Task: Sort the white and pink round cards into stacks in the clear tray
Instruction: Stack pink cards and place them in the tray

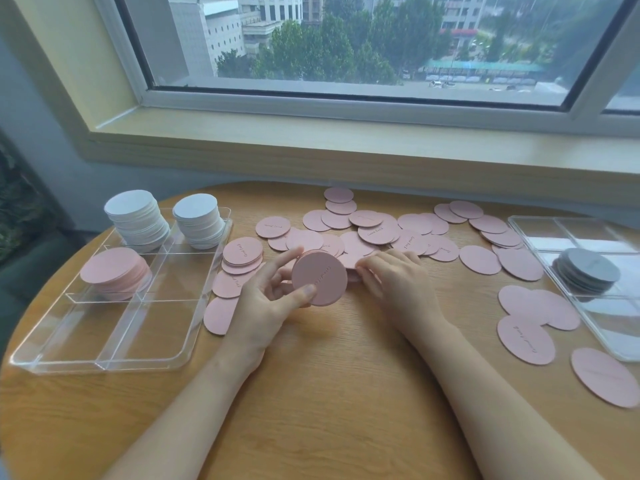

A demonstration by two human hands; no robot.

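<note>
Centrally, left hand [266,299] grips a pink stack [319,277] upright, thumb on its lower edge. Right hand [394,282] lies palm down just right of it, fingers curled onto loose pink cards [377,233]; whether it pinches one, cannot tell. Clear tray [104,362] at left holds one pink pile [114,271] mid-row and two white piles [136,216] at its far end. Second tray [568,226] at right edge holds grey discs [587,270].
</note>
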